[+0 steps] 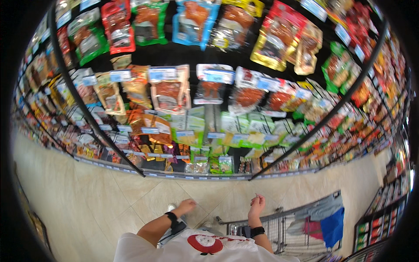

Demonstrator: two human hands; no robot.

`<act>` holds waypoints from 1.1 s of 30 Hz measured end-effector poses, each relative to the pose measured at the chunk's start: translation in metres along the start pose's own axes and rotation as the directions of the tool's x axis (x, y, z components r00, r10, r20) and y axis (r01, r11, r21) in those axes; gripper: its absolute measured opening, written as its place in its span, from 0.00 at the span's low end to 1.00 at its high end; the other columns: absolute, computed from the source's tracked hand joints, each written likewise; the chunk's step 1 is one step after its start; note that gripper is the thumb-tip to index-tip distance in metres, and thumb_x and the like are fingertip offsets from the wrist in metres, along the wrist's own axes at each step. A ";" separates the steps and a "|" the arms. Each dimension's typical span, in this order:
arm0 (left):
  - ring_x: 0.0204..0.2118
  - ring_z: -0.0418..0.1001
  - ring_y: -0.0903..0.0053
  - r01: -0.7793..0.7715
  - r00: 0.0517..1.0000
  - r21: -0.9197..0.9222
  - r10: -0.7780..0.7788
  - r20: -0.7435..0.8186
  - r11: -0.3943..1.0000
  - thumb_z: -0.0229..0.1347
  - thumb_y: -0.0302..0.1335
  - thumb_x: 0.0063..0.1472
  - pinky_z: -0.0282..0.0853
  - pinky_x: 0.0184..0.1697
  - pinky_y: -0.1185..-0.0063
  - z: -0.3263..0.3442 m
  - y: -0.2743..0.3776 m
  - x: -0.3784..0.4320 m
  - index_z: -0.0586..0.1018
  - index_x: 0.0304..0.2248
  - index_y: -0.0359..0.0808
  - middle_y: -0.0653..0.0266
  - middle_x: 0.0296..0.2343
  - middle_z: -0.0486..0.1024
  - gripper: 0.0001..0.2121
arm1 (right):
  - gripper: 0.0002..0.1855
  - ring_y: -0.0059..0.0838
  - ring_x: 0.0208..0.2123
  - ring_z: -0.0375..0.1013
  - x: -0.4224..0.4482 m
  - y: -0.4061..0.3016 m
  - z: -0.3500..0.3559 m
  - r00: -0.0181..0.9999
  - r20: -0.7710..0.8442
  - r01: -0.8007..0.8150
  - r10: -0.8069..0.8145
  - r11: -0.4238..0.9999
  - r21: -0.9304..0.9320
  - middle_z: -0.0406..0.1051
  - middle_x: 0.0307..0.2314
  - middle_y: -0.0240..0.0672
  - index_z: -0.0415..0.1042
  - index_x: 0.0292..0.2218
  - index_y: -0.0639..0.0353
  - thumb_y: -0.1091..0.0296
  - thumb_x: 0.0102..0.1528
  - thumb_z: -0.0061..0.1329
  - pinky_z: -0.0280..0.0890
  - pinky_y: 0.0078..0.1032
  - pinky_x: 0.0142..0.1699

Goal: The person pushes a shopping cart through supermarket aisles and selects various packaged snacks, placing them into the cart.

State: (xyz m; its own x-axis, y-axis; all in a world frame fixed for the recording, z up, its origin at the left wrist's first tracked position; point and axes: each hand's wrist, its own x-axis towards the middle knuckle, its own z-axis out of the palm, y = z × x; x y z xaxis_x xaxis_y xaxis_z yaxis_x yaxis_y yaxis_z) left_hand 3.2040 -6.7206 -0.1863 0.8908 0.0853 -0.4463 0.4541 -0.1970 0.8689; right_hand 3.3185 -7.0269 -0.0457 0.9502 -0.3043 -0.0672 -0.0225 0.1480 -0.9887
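Note:
My left hand [187,206] is held low before my body, over the tiled floor, with its fingers curled; whether it holds anything small is hidden. My right hand [257,205] is raised beside the handle end of a metal shopping cart [278,226], its fingers partly bent and no object visible in it. Both wrists wear black bands. Ahead stands a tall store shelf [196,176] hung with packaged foods, among them a blue-edged pack [195,23], a red and gold pack [278,36] and green-white packs [235,122]. Neither hand touches the packs.
Clothing or cloth in grey, red and blue [332,226] lies over the cart at the right. Black upright bars [304,136] cross the shelf front. Another shelf [373,226] stands at the far right. Tiled floor [98,193] runs between me and the packs.

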 end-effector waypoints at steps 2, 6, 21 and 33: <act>0.24 0.70 0.77 0.111 0.990 -0.257 -0.129 -0.056 0.960 0.50 0.29 0.48 0.67 0.25 0.81 -0.045 -0.020 -0.006 0.72 0.31 0.35 0.63 0.25 0.72 0.10 | 0.04 0.12 0.16 0.55 0.010 -0.003 0.037 0.997 0.081 0.014 -0.014 1.000 0.004 0.60 0.15 0.28 0.62 0.29 0.61 0.74 0.50 0.36 0.50 0.12 0.19; 0.22 0.70 0.75 0.233 0.897 -0.377 -0.348 -0.273 0.896 0.49 0.29 0.48 0.67 0.24 0.79 -0.128 -0.004 -0.042 0.72 0.29 0.30 0.58 0.22 0.72 0.10 | 0.05 0.14 0.15 0.56 -0.006 -0.005 0.132 0.953 0.302 -0.036 0.022 0.998 0.042 0.60 0.15 0.28 0.63 0.30 0.60 0.75 0.50 0.36 0.53 0.12 0.19; 0.31 0.70 0.75 -0.106 0.903 -0.081 0.062 -0.426 0.991 0.45 0.37 0.51 0.64 0.34 0.79 -0.298 0.098 -0.110 0.72 0.32 0.35 0.62 0.26 0.72 0.14 | 0.13 0.19 0.27 0.60 -0.038 -0.058 0.387 0.612 0.653 0.440 -0.446 0.878 0.187 0.61 0.26 0.30 0.60 0.37 0.63 0.78 0.47 0.34 0.57 0.15 0.32; 0.32 0.65 0.80 -0.336 0.898 -0.050 0.304 -0.318 0.941 0.45 0.37 0.55 0.61 0.36 0.81 -0.309 0.184 -0.090 0.63 0.42 0.33 0.62 0.31 0.69 0.19 | 0.26 0.36 0.43 0.57 0.020 -0.131 0.441 0.749 0.245 0.654 -0.615 0.746 -0.127 0.55 0.42 0.45 0.50 0.47 0.62 0.67 0.49 0.44 0.56 0.31 0.45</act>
State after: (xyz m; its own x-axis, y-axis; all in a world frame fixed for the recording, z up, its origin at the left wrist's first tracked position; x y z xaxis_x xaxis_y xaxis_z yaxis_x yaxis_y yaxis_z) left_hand 3.2114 -6.4629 0.0795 0.9424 0.3272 -0.0688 0.1286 -0.1647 0.9779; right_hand 3.4774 -6.6370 0.1418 0.8020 -0.0886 0.5907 0.5651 -0.2078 -0.7984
